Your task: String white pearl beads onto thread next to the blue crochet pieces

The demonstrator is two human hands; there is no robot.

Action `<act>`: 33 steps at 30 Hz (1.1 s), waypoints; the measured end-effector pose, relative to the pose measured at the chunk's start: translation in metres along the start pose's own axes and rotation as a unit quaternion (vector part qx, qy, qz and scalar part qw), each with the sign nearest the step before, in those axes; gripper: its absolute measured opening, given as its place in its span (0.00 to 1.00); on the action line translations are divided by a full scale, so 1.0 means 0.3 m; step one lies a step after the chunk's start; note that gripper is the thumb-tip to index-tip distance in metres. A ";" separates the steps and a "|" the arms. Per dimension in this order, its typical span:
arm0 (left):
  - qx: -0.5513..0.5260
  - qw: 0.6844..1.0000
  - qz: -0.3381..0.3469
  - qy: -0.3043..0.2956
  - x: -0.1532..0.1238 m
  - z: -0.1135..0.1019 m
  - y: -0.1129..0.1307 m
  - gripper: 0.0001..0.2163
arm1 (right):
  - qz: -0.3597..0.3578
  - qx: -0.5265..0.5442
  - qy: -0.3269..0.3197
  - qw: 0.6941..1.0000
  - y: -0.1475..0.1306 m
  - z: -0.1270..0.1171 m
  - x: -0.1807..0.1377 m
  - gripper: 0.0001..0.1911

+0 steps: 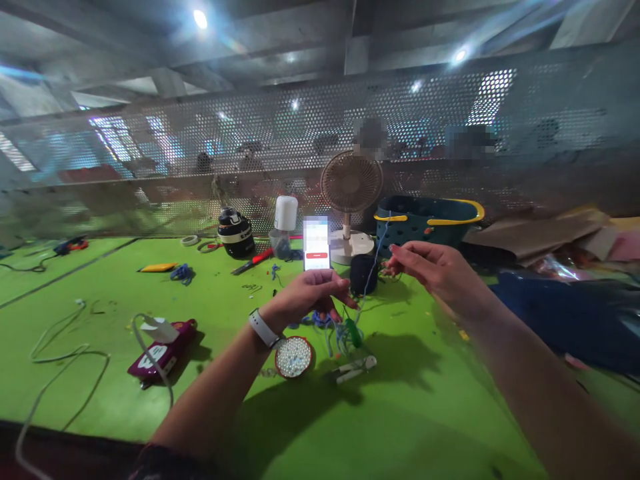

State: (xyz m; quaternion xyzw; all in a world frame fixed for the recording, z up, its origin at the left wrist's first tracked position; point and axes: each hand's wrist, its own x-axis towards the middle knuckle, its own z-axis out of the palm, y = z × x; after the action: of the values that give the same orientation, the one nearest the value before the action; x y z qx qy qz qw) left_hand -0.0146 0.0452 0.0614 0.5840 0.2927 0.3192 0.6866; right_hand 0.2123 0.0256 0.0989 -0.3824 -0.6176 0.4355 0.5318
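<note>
My left hand (313, 293), with a white watch on its wrist, is closed in a pinch on a thin blue thread (371, 277) above the green table (425, 400). My right hand (425, 267) is raised to the right and pinches the same thread near its upper end. Loops of blue thread and a small green piece (354, 332) hang under my left hand. A dark spool (363, 273) stands between my hands. Below lie a round dish of white beads (293, 357) and a white tool (355, 368).
A lit phone (316, 243) stands upright behind my hands, next to a small fan (351, 193) and a blue basket with yellow handles (430, 220). A maroon power bank with a white cable (163, 347) lies at left. Cardboard and dark blue bags pile at right.
</note>
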 end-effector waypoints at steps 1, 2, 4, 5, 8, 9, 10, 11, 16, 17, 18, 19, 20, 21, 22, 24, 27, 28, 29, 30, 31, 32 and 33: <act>0.000 1.000 -0.002 -0.001 0.001 0.000 0.000 0.11 | -0.001 0.001 0.003 1.000 -0.002 -0.002 0.000 0.14; -0.001 1.000 -0.004 -0.002 0.001 -0.001 0.001 0.11 | -0.002 0.001 0.006 1.000 -0.005 -0.004 -0.001 0.14; -0.003 1.000 -0.009 -0.004 0.001 -0.001 0.002 0.10 | -0.003 0.003 0.010 1.000 -0.009 -0.009 -0.001 0.13; -0.003 1.000 -0.013 -0.003 0.001 0.000 0.003 0.10 | -0.003 0.004 0.010 1.000 -0.010 -0.011 -0.001 0.13; -0.007 1.000 -0.025 -0.006 0.001 -0.001 0.001 0.10 | -0.011 0.010 0.015 1.000 -0.011 -0.016 0.000 0.12; -0.011 1.000 -0.027 -0.008 0.001 -0.001 -0.001 0.10 | -0.014 0.011 0.017 1.000 -0.010 -0.018 0.001 0.12; -0.015 0.999 -0.029 -0.012 0.002 -0.002 -0.003 0.09 | -0.017 0.011 0.018 1.000 -0.009 -0.019 0.001 0.12; -0.019 0.999 -0.030 -0.015 0.003 -0.004 -0.005 0.09 | -0.019 0.010 0.019 1.000 -0.008 -0.021 0.001 0.12; -0.016 0.999 -0.041 -0.029 0.010 -0.018 -0.018 0.09 | -0.020 -0.007 0.032 0.999 -0.004 -0.033 0.001 0.11; -0.015 0.998 -0.042 -0.032 0.012 -0.021 -0.021 0.09 | -0.020 -0.012 0.036 0.999 -0.004 -0.035 0.001 0.12; -0.015 0.998 -0.043 -0.037 0.013 -0.024 -0.025 0.09 | -0.021 -0.017 0.039 0.999 -0.005 -0.037 0.001 0.12; -0.015 0.998 -0.044 -0.043 0.015 -0.027 -0.028 0.09 | -0.023 -0.018 0.041 0.999 -0.005 -0.038 0.001 0.13; -0.015 0.998 -0.043 -0.049 0.016 -0.030 -0.032 0.09 | -0.023 -0.017 0.040 0.999 -0.007 -0.037 0.001 0.13; -0.015 0.997 -0.043 -0.054 0.017 -0.032 -0.035 0.09 | -0.022 -0.014 0.039 0.999 -0.009 -0.037 0.001 0.12; -0.014 0.997 -0.044 -0.059 0.018 -0.034 -0.038 0.09 | -0.021 -0.011 0.036 0.999 -0.011 -0.035 0.001 0.12; -0.009 0.997 -0.047 -0.063 0.020 -0.037 -0.043 0.09 | -0.021 -0.001 0.035 0.999 -0.017 -0.030 0.000 0.11; 0.004 0.996 -0.053 -0.066 0.022 -0.038 -0.047 0.09 | -0.026 0.015 0.040 0.999 -0.023 -0.026 0.000 0.11; 0.008 0.996 -0.054 -0.067 0.023 -0.039 -0.049 0.09 | -0.028 0.019 0.041 0.999 -0.025 -0.026 0.000 0.11; 0.012 0.996 -0.055 -0.068 0.024 -0.039 -0.051 0.09 | -0.029 0.021 0.042 0.998 -0.026 -0.026 -0.001 0.11; 0.015 0.996 -0.056 -0.069 0.025 -0.040 -0.052 0.09 | -0.029 0.020 0.041 0.999 -0.026 -0.027 -0.001 0.11; 0.017 0.996 -0.056 -0.069 0.025 -0.041 -0.054 0.09 | -0.029 0.018 0.040 0.999 -0.026 -0.029 -0.001 0.11; 0.018 0.996 -0.057 -0.068 0.025 -0.041 -0.056 0.08 | -0.030 0.015 0.040 0.999 -0.026 -0.030 -0.001 0.11; 0.019 0.996 -0.058 -0.068 0.025 -0.041 -0.058 0.08 | -0.030 0.011 0.040 0.999 -0.024 -0.031 -0.001 0.11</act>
State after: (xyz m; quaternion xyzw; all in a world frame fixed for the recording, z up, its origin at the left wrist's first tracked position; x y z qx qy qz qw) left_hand -0.0179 0.0567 0.0423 0.5997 0.2844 0.2326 0.7109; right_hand 0.2215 0.0240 0.1062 -0.3743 -0.6023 0.4106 0.5732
